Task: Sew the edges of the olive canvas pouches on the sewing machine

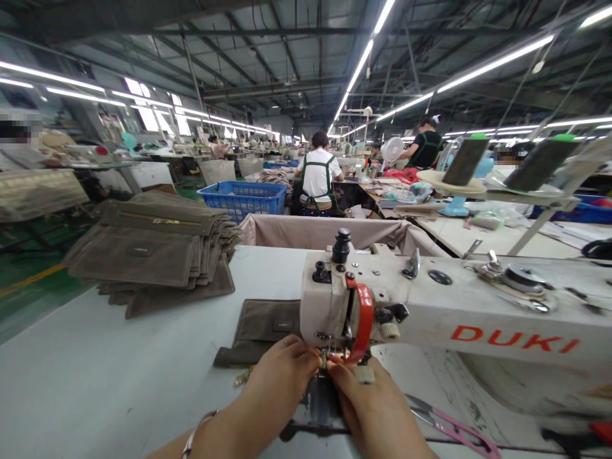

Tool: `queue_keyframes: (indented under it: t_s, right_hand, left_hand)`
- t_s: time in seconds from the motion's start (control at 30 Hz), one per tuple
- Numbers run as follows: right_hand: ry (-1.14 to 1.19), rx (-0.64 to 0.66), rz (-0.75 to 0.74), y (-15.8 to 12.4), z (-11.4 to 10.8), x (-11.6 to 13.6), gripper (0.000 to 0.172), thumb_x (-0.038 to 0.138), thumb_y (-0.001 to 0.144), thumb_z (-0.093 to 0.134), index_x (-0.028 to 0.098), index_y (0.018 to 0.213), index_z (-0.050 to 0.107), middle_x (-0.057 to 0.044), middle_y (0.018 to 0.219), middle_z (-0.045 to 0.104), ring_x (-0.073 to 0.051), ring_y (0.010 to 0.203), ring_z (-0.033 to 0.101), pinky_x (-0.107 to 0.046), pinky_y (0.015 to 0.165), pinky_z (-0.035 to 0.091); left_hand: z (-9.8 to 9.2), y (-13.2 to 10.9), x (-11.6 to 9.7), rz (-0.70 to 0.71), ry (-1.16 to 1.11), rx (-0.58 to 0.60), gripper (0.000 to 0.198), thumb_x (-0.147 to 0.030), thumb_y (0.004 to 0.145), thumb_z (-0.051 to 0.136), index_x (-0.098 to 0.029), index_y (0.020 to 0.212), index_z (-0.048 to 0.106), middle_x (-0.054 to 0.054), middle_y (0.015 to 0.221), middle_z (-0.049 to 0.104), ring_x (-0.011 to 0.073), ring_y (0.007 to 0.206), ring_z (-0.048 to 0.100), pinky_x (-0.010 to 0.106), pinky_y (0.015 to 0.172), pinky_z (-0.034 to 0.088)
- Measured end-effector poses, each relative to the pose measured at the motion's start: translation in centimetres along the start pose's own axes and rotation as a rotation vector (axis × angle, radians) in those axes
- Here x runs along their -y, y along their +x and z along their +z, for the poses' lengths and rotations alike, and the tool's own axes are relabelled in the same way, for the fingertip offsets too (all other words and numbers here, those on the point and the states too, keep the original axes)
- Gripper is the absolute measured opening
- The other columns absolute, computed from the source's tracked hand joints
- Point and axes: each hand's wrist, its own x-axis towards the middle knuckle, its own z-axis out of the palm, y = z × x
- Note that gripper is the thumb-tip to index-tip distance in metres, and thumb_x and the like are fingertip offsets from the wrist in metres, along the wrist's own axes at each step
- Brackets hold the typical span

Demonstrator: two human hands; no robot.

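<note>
A white sewing machine (421, 306) with a red guard (364, 322) stands before me. Under its needle, the fingertips of my left hand (282, 373) and my right hand (370, 395) are pinched close together on a small piece of brown-grey fabric (324, 361), mostly covered by the fingers. A flat brown-grey fabric panel (261, 325) with a small label lies behind my left hand and runs behind the machine head; whether it joins the pinched piece is hidden. A gold-coloured metal bit (242, 378) shows at its near edge. Pink-handled scissors (454, 424) lie right of my right hand.
A tall stack of brown-grey panels (148, 245) with zips sits at the table's left. Behind are a cloth-lined bin (296, 231) and a blue basket (243, 199). Thread cones (466, 162) stand right. A person in a green apron (319, 172) sits ahead, facing away.
</note>
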Motion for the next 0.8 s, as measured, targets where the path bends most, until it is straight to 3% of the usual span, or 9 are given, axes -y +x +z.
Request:
queue_keyframes:
  t_s: [0.1,0.4,0.6,0.7,0.8]
  right_hand:
    - [0.026,-0.064,-0.013,0.1,0.3,0.0,0.030,0.006,0.087,0.048,0.021,0.107,0.064,-0.011,0.110,0.066,-0.027,0.096,0.057,-0.036,0.078,0.051]
    - [0.066,-0.030,0.012,0.0,0.7,0.0,0.026,0.008,0.090,0.048,0.023,0.104,0.064,-0.007,0.105,0.068,-0.024,0.097,0.057,-0.036,0.086,0.050]
    - [0.038,0.029,0.043,0.2,0.3,0.0,0.024,0.006,0.089,0.047,0.021,0.099,0.064,-0.008,0.098,0.067,-0.024,0.101,0.057,-0.037,0.089,0.051]
    - [0.014,0.048,0.016,0.4,-0.6,0.2,0.025,0.006,0.089,0.048,0.019,0.103,0.063,-0.009,0.097,0.066,-0.025,0.103,0.057,-0.038,0.090,0.052]
    - [0.012,-0.013,-0.039,0.7,-1.8,0.5,0.030,0.005,0.088,0.047,0.019,0.109,0.063,-0.011,0.108,0.067,-0.025,0.107,0.058,-0.041,0.092,0.052]
  left_hand:
    - [0.0,0.0,-0.1,-0.009,0.024,-0.005,0.016,-0.003,0.087,0.063,-0.019,0.087,0.067,0.002,0.090,0.071,0.0201,0.084,0.064,0.033,0.081,0.053]
    - [0.1,-0.5,0.0,-0.007,-0.079,-0.033,0.020,-0.004,0.088,0.059,-0.020,0.094,0.070,0.003,0.092,0.071,0.0196,0.088,0.064,0.032,0.086,0.052]
    - [-0.1,0.1,-0.3,-0.054,-0.034,0.028,0.018,-0.004,0.088,0.058,-0.019,0.092,0.067,0.005,0.093,0.069,0.0214,0.093,0.063,0.035,0.089,0.051]
    - [-0.9,0.3,-0.6,-0.063,-0.045,0.043,0.020,-0.002,0.087,0.056,-0.018,0.094,0.066,0.005,0.097,0.068,0.0210,0.097,0.062,0.036,0.093,0.049]
    - [-2.6,-0.8,-1.3,-0.074,-0.083,0.077,0.025,0.000,0.081,0.058,-0.020,0.094,0.065,0.002,0.099,0.067,0.0181,0.096,0.061,0.030,0.091,0.049]
